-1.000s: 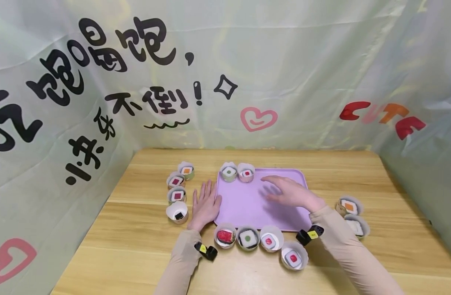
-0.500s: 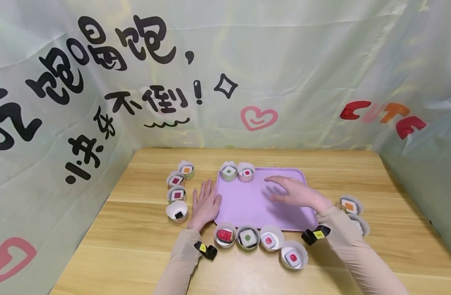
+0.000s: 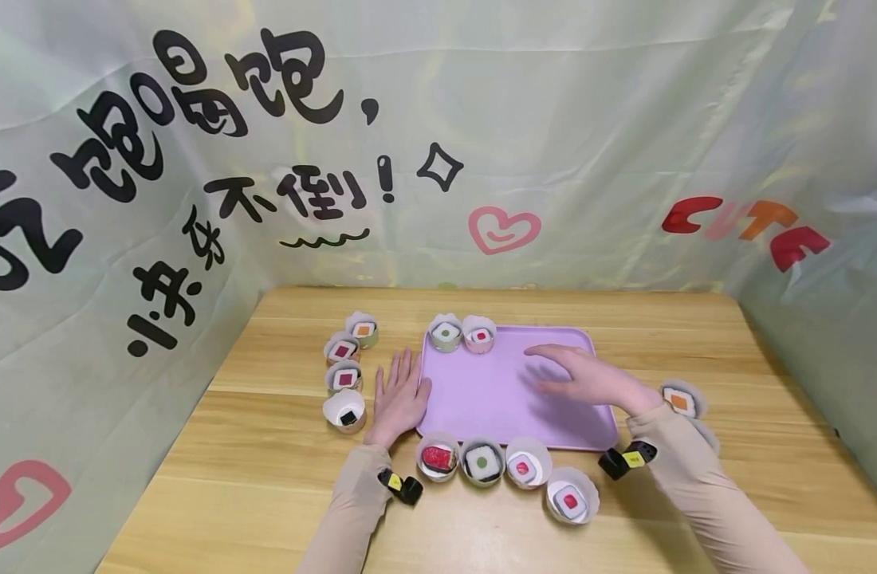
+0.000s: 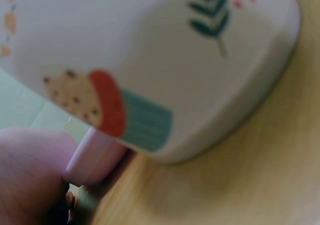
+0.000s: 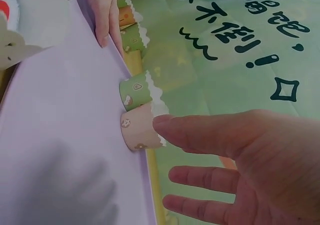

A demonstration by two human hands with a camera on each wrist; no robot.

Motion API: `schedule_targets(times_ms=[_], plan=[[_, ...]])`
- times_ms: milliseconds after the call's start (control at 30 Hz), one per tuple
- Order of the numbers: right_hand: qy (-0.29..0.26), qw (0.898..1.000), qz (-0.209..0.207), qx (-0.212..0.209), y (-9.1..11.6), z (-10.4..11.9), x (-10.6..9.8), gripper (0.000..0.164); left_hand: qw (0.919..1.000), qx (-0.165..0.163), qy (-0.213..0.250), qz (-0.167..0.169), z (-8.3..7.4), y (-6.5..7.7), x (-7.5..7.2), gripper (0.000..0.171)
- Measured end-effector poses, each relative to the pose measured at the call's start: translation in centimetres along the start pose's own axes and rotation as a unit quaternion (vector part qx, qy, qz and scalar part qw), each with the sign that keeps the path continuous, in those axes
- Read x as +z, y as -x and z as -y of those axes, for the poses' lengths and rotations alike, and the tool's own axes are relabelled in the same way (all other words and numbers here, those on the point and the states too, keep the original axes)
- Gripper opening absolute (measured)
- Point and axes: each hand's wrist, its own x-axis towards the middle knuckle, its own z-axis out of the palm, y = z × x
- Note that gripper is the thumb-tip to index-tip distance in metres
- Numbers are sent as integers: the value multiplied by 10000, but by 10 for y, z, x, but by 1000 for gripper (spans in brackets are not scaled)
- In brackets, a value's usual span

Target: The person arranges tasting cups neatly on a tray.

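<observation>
A purple tray (image 3: 474, 399) lies on the wooden table. My left hand (image 3: 398, 405) rests along its left edge, fingers spread and pointing away, with nothing in its grasp. Over the right half of the tray hovers my right hand (image 3: 589, 379), thumb and fingers apart and holding nothing; its shadow falls on the tray. At the tray's far left corner, a green paper cup (image 3: 446, 347) and a pink paper cup (image 3: 479, 348) stand side by side, each with a sushi piece inside. The right wrist view shows the right thumb (image 5: 215, 132) overlapping the pink cup's rim.
Left of the left hand, several sushi cups form a column, the nearest a white-lined cup (image 3: 347, 414). Several more line the tray's near side, among them a cup with red-topped sushi (image 3: 438, 460). A cup with orange-centred sushi (image 3: 679, 401) stands right, beside the right sleeve (image 3: 704, 486).
My right hand has drifted a little to the right above the tray, its sleeve now covering more of the cups at the right. The left hand and the cups have stayed put.
</observation>
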Motion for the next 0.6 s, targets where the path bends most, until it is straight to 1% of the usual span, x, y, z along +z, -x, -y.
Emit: schedule_targets(times_ms=[200, 333, 433, 600], plan=[[-29, 9999, 83, 107, 3, -1, -1, 52, 10000, -4, -4, 4, -1, 1, 0, 59], [-4, 10000, 76, 65, 3, -2, -1, 52, 10000, 27, 34, -41, 0, 1, 0, 59], [28, 9999, 102, 69, 3, -2, -1, 52, 10000, 15, 10, -51, 3, -1, 3, 60], [-35, 9998, 177, 51, 3, -2, 0, 53, 10000, -3, -35, -15, 4, -2, 5, 60]])
